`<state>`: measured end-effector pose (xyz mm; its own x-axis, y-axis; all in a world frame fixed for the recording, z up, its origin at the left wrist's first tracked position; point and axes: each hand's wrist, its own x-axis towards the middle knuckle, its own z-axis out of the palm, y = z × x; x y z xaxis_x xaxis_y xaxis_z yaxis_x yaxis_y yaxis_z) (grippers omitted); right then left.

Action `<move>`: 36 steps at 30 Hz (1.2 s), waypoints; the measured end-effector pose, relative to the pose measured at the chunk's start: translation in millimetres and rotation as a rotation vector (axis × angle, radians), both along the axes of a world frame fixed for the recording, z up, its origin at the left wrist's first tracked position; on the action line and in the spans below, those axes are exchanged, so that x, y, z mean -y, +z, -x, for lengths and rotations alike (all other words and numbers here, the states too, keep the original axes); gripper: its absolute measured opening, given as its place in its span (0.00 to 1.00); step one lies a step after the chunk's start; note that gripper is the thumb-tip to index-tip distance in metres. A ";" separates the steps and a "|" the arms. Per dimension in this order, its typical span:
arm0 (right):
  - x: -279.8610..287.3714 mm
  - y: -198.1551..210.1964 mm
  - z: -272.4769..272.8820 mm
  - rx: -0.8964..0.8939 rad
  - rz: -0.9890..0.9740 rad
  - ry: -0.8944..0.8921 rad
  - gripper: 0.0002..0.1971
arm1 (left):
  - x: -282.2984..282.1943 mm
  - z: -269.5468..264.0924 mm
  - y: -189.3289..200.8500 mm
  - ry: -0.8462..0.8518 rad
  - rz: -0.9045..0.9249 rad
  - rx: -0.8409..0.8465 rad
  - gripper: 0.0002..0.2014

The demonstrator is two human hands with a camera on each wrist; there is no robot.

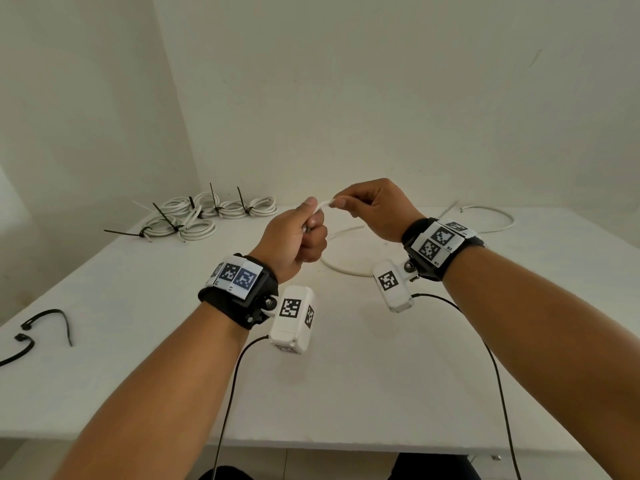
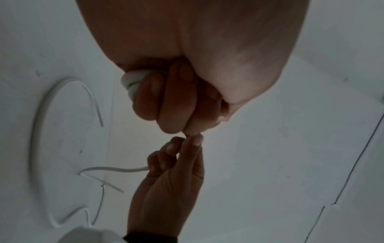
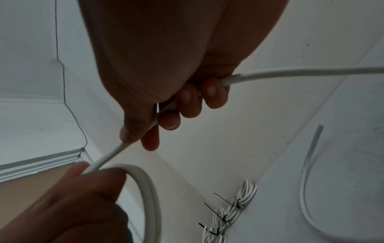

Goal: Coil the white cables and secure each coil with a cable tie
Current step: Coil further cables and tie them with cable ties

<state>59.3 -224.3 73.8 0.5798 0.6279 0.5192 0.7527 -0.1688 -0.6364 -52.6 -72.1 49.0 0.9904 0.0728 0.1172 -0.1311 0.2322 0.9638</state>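
Your left hand (image 1: pixel 297 237) fisted what looked like a starting loop of the thin white cable (image 3: pixel 116 152), while your right hand (image 1: pixel 372 207), at three o'clock, pinched it taut for feeding.

Both hands raised, left (image 1: pixel 296 233) fisted, right (image 1: pixel 375 207) pinching, fingertips nearly touching.

White cable (image 3: pixel 290 74) smooth plastic sheath; table (image 1: pixel 346 393) matt white.
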 end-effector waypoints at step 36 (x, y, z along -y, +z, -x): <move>-15.5 -21.4 30.8 0.424 0.517 -0.004 0.07 | -19.0 -35.9 -10.6 0.346 -0.798 0.043 0.15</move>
